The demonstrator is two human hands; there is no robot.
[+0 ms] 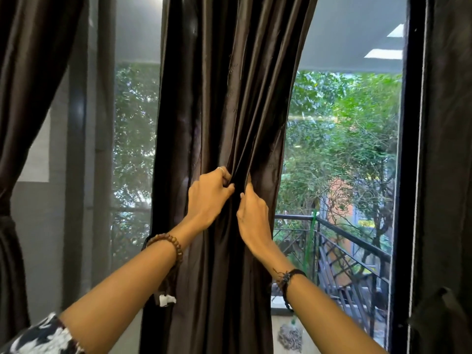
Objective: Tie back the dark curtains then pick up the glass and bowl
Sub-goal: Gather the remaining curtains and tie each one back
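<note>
At the far left, a dark brown satin curtain panel [23,103] is being held gathered at its waist against the grey wall. In the middle, a second dark brown satin curtain [224,98] is hanging before the window glass [135,139]. Its folds are being pinched by the left hand [208,198], wearing a wooden bead bracelet [167,242], and gripped just beside by the right hand [251,215], wearing a dark cord wristband [290,275]. A black balcony railing [339,236] is being shown beyond, among green trees.
</note>
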